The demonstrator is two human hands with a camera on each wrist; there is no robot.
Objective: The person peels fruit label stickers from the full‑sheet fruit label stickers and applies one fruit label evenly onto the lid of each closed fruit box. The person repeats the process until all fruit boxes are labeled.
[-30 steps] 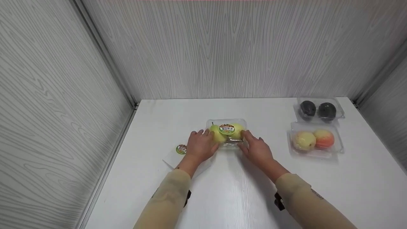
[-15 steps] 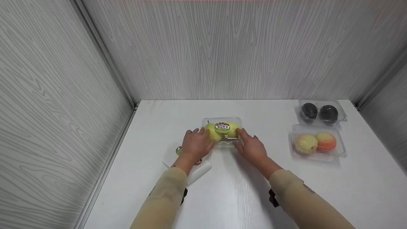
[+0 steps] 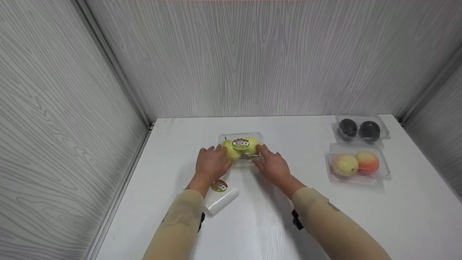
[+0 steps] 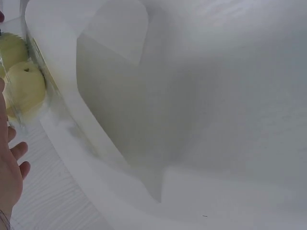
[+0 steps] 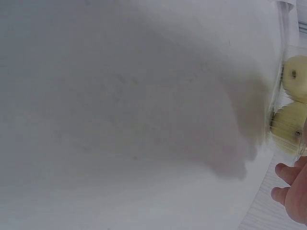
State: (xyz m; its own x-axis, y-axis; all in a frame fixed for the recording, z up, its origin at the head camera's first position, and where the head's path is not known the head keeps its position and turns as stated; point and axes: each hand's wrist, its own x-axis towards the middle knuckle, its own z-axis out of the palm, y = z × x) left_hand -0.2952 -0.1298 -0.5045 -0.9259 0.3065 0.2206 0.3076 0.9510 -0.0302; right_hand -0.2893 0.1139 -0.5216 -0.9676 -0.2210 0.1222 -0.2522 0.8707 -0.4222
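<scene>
The pear box (image 3: 240, 144) was between the hands, long axis left to right, gripped by the left hand (image 3: 210, 162) and right hand (image 3: 274, 167) at opposite ends, neither nearer. A label roll (image 3: 223, 200) sat bodyward of the left hand; open table (image 3: 299, 135) stretched behind, and rightward to the red-yellow fruit box (image 3: 359, 165).

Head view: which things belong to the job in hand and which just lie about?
Likely the job:
yellow-green fruit box between left hand and right hand
its sticker
sticker roll

Apparently lying about:
dark fruit box
red-yellow fruit box
</scene>
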